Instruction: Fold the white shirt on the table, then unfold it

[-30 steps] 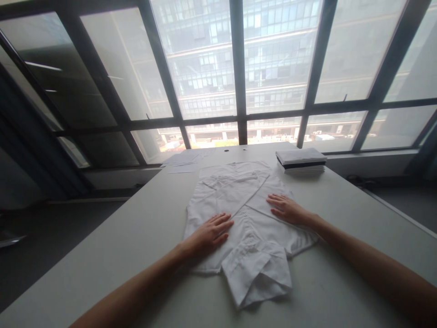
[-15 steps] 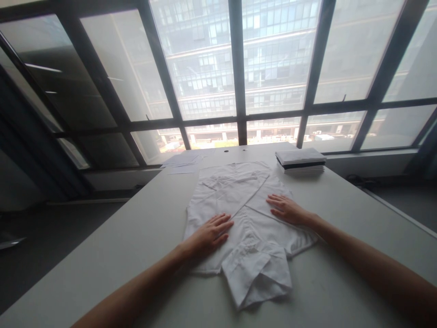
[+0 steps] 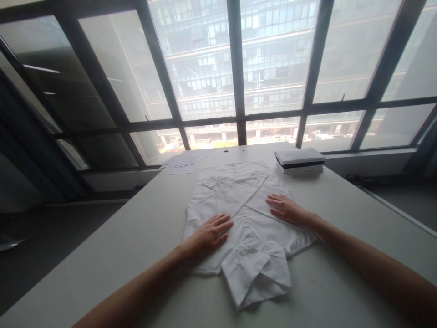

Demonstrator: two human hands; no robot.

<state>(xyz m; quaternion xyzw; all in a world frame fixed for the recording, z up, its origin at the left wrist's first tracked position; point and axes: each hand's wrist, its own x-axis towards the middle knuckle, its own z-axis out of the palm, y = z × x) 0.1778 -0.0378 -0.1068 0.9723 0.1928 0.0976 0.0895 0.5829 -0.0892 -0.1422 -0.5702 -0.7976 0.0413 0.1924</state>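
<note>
A white shirt [image 3: 218, 196] lies spread on the table, its collar end toward me and its sleeves folded across the body. The collar [image 3: 256, 273] stands up a little in loose folds. My left hand [image 3: 212, 232] rests flat on the left half of the shirt, fingers stretched out. On the right half lies my right hand [image 3: 286, 209], also flat with its fingers extended. Neither hand grips the cloth. Wrinkles run down the middle between the two hands.
The white table [image 3: 146, 232] reaches toward a wall of dark-framed windows. A stack of folded cloth [image 3: 300, 157], white with one dark layer, sits at the far right. Several flat white sheets [image 3: 180, 160] lie at the far left. A dark curtain [image 3: 30, 150] hangs at left.
</note>
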